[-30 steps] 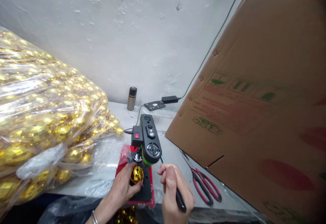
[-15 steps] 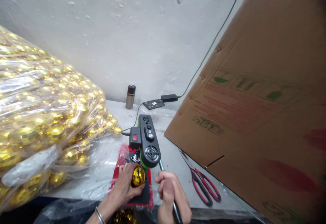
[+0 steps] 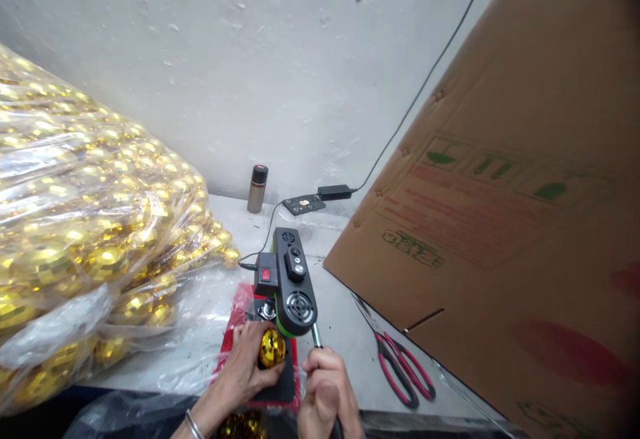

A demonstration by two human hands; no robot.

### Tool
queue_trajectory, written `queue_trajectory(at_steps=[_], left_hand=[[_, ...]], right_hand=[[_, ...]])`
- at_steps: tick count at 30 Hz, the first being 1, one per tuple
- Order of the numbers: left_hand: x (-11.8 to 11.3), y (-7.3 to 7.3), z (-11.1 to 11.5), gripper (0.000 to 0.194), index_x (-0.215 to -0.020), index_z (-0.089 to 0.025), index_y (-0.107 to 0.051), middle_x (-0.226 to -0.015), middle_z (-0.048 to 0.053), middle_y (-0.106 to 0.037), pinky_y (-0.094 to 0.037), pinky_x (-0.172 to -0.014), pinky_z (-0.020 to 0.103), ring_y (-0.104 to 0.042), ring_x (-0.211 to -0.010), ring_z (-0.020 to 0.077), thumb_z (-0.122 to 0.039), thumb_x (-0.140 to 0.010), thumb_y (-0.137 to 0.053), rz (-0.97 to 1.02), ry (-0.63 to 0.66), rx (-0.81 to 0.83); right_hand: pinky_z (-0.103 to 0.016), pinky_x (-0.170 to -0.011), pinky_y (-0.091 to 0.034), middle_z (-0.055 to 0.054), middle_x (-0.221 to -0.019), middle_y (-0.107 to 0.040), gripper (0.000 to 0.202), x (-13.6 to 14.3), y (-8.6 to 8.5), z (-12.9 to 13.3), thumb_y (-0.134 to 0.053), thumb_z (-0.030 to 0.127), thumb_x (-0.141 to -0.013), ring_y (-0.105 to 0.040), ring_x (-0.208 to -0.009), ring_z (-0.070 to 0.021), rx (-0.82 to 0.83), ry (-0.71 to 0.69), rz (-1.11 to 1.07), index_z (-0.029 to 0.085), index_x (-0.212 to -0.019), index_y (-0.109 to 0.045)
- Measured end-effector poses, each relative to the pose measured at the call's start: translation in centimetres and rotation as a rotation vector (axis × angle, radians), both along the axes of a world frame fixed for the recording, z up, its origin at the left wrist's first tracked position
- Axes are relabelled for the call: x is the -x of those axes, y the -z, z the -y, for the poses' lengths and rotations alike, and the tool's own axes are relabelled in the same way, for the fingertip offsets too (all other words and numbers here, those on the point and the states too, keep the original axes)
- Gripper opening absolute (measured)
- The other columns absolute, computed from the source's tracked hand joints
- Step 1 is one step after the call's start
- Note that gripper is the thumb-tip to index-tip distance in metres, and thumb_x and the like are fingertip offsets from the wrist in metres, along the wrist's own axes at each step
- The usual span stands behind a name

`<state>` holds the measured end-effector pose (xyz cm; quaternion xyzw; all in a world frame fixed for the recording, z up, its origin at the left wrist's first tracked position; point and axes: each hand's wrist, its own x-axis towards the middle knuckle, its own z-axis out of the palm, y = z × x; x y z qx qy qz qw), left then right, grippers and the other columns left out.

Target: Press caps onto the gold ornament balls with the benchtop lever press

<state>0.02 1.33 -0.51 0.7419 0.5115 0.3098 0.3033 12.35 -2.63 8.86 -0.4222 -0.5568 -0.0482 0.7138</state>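
Note:
A shiny gold mirror ball ornament (image 3: pixel 272 348) sits between the thumb and fingers of my left hand (image 3: pixel 245 361), on the dark base just in front of a small black and green bench drill press (image 3: pixel 295 282). My left wrist wears a metal bangle. Fingers of my right hand (image 3: pixel 327 389) are wrapped round the drill press lever (image 3: pixel 316 336), whose metal rod shows above the fist. Whatever bit is under the drill head is hidden from view.
A large clear bag of gold balls (image 3: pixel 105 226) fills the left. Red-handled scissors (image 3: pixel 400 369) lie on the right, beside a big cardboard box (image 3: pixel 475 212). Behind the drill press are a spray can (image 3: pixel 257 189), a black power adapter (image 3: pixel 335 191) and its cable.
My right hand has moved slightly down and to the left with the lever. My left hand keeps the ball at the same place.

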Motion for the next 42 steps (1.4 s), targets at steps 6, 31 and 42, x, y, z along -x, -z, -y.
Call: queue_trajectory(at_steps=[6, 31, 42], left_hand=[[0.0, 0.1, -0.1, 0.048, -0.123, -0.024, -0.066, -0.115, 0.009, -0.072, -0.048, -0.095, 0.047, -0.062, -0.105, 0.0321, -0.024, -0.076, -0.075, 0.025, 0.010, 0.005], [-0.7, 0.3, 0.3, 0.047, -0.122, -0.022, -0.068, -0.116, 0.011, -0.076, -0.051, -0.100, 0.051, -0.067, -0.109, 0.0344, -0.023, -0.076, -0.076, 0.069, -0.068, -0.035], [-0.8, 0.2, 0.4, 0.048, -0.122, -0.023, -0.067, -0.114, 0.010, -0.076, -0.052, -0.098, 0.050, -0.069, -0.108, 0.0344, -0.021, -0.075, -0.078, 0.058, -0.081, -0.053]], right_hand=[[-0.025, -0.082, -0.051, 0.007, -0.069, -0.057, 0.044, 0.0, 0.4, 0.2, -0.038, 0.025, -0.111, -0.052, -0.059, -0.0081, 0.005, 0.024, 0.019, 0.023, -0.068, -0.046], [-0.027, -0.078, -0.048, 0.007, -0.064, -0.051, 0.048, 1.2, -1.0, -0.4, -0.041, 0.029, -0.112, -0.047, -0.056, -0.0095, -0.064, 0.026, -0.077, 0.023, -0.064, -0.043], [-0.029, -0.093, -0.048, 0.007, -0.068, -0.052, 0.044, 1.4, 1.9, -0.5, -0.037, 0.024, -0.111, -0.049, -0.059, -0.0099, -0.068, 0.057, -0.041, 0.023, -0.067, -0.043]])
